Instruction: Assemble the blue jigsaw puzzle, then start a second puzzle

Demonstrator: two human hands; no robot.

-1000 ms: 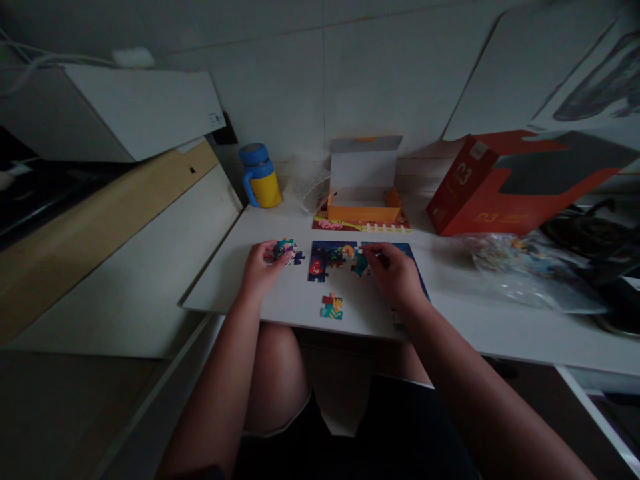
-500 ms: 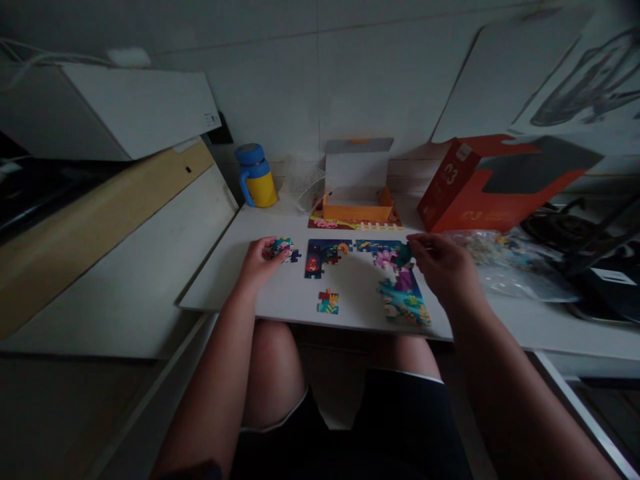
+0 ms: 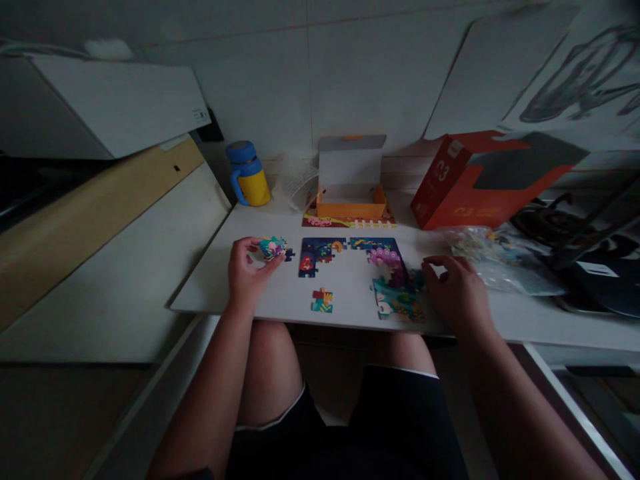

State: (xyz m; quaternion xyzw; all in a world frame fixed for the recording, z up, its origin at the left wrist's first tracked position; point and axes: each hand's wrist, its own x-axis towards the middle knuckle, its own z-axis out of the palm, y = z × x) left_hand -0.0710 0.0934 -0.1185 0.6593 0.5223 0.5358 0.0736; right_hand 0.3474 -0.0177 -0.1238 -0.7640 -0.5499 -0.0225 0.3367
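Observation:
My left hand is closed round several puzzle pieces, held just above the left part of the white table. My right hand pinches a dark green puzzle piece, slightly blurred, at the right edge of a partly joined puzzle section with purple and teal sea pictures. Whether that piece touches the section I cannot tell. A dark blue joined strip runs along the puzzle's upper left side. One loose teal and red-brown piece lies near the table's front edge.
An open orange box stands on a printed card behind the puzzle. Behind the left hand is a blue and yellow mug beside clear plastic wrap. To the right are a red box and a plastic bag of pieces.
My right hand has come down and toward me along the puzzle's right side with the dark green piece. The pieces in my left hand have turned a little, and the view has shifted slightly.

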